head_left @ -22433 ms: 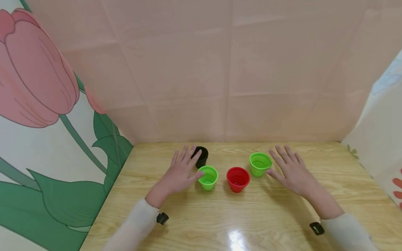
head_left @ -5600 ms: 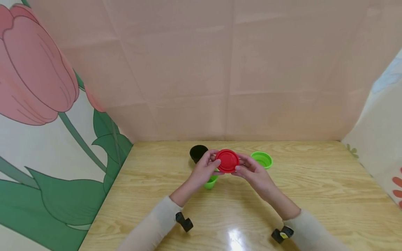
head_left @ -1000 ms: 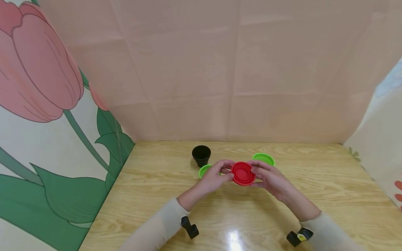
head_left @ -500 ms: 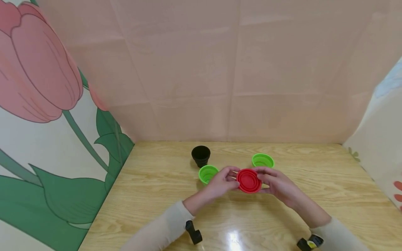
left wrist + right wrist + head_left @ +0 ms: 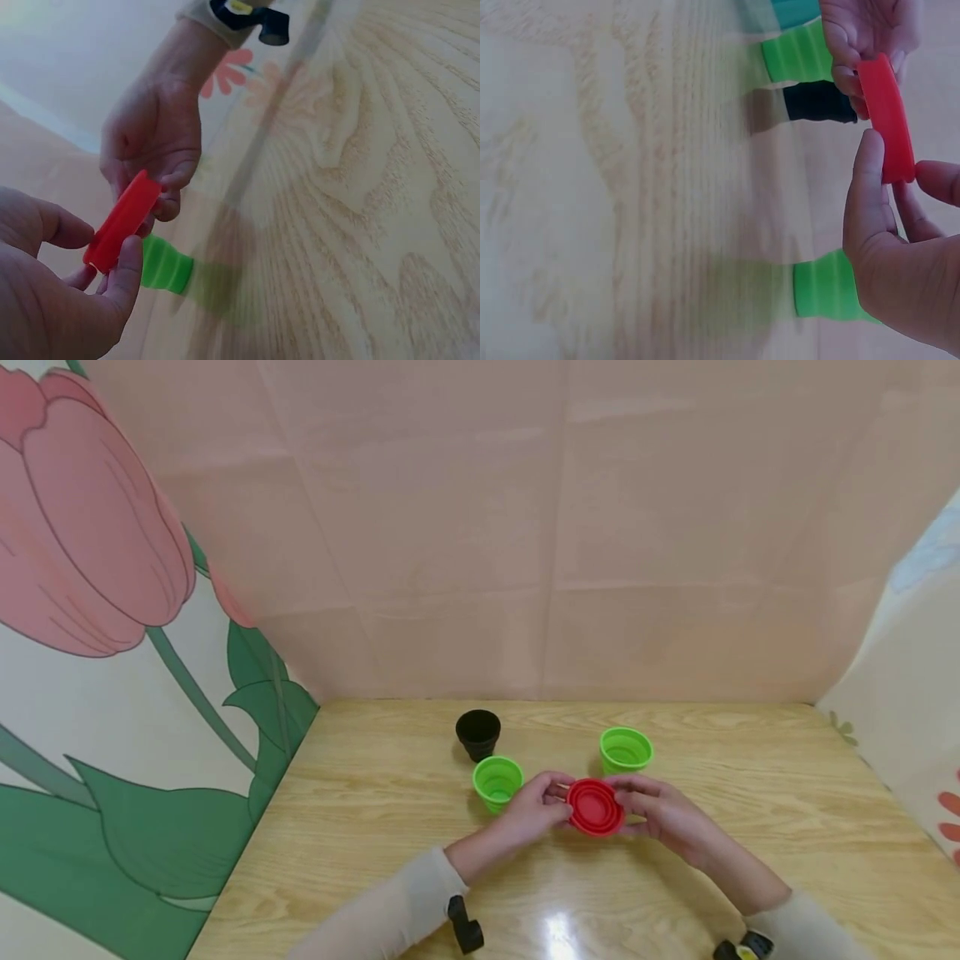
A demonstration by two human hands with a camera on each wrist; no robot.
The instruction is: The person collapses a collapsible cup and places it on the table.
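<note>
A red collapsible cup (image 5: 596, 807), folded down to a flat ringed disc, is held between both hands above the table. My left hand (image 5: 534, 808) pinches its left rim between thumb and fingers. On the opposite side my right hand (image 5: 671, 818) grips the rim the same way. The left wrist view shows the disc (image 5: 124, 221) edge-on, thin and tilted. In the right wrist view the folded cup (image 5: 887, 120) also appears from its side, well off the tabletop.
Just beyond my left hand stands a green cup (image 5: 497, 781), unfolded, with a black cup (image 5: 478, 733) behind it. Another green cup (image 5: 626, 750) stands behind my right hand. A pale pink cloth (image 5: 525, 568) rises at the wooden table's (image 5: 360, 777) back edge.
The red cup stood unfolded on the table at first, hands spread; now it is flattened and held. Over the last second both hands brought it nearer and slightly right, uncovering the green cups.
</note>
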